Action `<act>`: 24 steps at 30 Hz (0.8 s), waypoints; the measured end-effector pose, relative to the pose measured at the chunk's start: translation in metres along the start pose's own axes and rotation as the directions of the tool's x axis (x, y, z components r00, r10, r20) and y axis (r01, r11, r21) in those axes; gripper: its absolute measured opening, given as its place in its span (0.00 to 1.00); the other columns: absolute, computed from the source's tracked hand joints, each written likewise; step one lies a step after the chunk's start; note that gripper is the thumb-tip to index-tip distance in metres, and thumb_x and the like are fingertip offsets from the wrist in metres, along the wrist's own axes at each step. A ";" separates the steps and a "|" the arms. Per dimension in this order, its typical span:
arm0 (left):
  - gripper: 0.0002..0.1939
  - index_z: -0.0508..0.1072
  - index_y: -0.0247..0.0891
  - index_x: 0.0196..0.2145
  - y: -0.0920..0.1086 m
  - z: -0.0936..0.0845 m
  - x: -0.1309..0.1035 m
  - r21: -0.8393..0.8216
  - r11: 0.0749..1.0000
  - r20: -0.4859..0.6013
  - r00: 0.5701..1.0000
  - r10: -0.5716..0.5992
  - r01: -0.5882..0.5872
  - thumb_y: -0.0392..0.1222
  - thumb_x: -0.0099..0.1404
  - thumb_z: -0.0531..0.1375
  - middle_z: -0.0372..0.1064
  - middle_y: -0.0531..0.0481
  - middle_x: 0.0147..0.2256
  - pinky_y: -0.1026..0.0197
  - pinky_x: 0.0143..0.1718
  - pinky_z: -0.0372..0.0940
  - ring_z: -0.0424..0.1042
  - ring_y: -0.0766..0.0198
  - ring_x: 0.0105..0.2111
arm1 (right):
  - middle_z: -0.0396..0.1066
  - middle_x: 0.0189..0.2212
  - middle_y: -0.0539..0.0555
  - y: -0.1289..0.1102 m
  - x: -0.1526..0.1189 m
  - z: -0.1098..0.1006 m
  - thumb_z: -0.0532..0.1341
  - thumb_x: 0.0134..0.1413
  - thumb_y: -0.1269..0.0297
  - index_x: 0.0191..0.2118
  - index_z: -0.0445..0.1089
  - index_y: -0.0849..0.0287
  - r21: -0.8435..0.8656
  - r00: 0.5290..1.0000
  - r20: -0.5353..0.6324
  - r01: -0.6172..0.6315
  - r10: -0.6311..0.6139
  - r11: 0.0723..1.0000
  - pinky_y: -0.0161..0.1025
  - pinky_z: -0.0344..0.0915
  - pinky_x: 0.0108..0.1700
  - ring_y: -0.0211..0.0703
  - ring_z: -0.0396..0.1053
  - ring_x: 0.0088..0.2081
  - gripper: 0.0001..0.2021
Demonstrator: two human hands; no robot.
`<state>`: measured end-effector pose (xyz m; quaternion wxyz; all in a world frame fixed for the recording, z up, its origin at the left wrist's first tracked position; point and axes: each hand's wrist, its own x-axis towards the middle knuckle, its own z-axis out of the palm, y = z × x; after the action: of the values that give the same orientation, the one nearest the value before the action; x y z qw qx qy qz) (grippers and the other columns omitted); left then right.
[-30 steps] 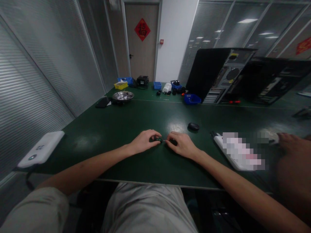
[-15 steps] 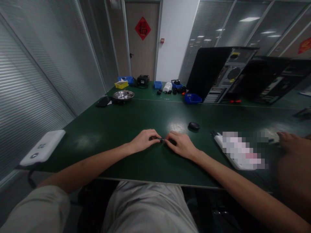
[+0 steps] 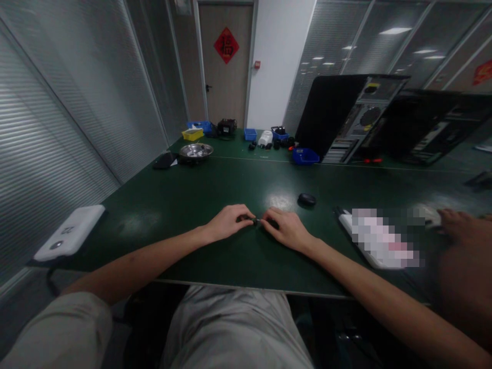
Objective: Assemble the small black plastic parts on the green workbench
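Both of my hands rest low over the green table, their fingertips nearly meeting. A tiny dark piece is pinched between the thumb and forefinger of my left hand. Facing it, my right hand pinches a thin, light-coloured bit that reaches toward the dark piece. Both items are too small to name. Just beyond my right hand lies a black mouse-like object.
A white device lies at the left edge, and a partly blurred-out white item at the right. Another person's hand is far right. A metal dish, a blue bin and a computer tower stand farther back.
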<state>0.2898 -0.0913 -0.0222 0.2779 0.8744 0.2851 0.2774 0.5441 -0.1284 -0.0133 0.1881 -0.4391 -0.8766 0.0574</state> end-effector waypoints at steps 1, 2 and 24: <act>0.11 0.80 0.37 0.47 0.000 0.000 0.000 0.002 1.000 -0.001 1.000 0.003 -0.003 0.45 0.73 0.62 0.74 0.46 0.41 0.62 0.40 0.64 0.72 0.62 0.38 | 0.72 0.39 0.53 -0.001 0.000 0.000 0.54 0.72 0.56 0.43 0.70 0.55 -0.009 1.000 0.001 0.001 -0.001 1.000 0.37 0.56 0.35 0.41 0.69 0.34 0.11; 0.11 0.80 0.37 0.47 0.000 0.000 0.000 0.005 1.000 -0.002 1.000 0.004 -0.004 0.45 0.73 0.62 0.74 0.46 0.41 0.62 0.40 0.64 0.72 0.62 0.38 | 0.72 0.39 0.53 -0.002 0.000 -0.001 0.55 0.72 0.56 0.43 0.71 0.55 -0.020 1.000 0.003 0.001 -0.001 1.000 0.37 0.56 0.35 0.41 0.69 0.34 0.11; 0.14 0.77 0.38 0.53 0.003 0.000 -0.002 0.056 0.995 0.043 0.996 0.083 -0.085 0.45 0.75 0.59 0.72 0.46 0.43 0.61 0.42 0.66 0.72 0.62 0.39 | 0.72 0.40 0.54 -0.009 0.004 0.003 0.52 0.74 0.55 0.45 0.70 0.56 -0.012 1.000 -0.014 0.005 -0.005 1.000 0.37 0.57 0.35 0.41 0.69 0.34 0.13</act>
<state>0.2897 -0.0947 -0.0211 0.2462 0.8988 0.2503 0.2625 0.5343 -0.1309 -0.0128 0.1916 -0.4386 -0.8767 0.0485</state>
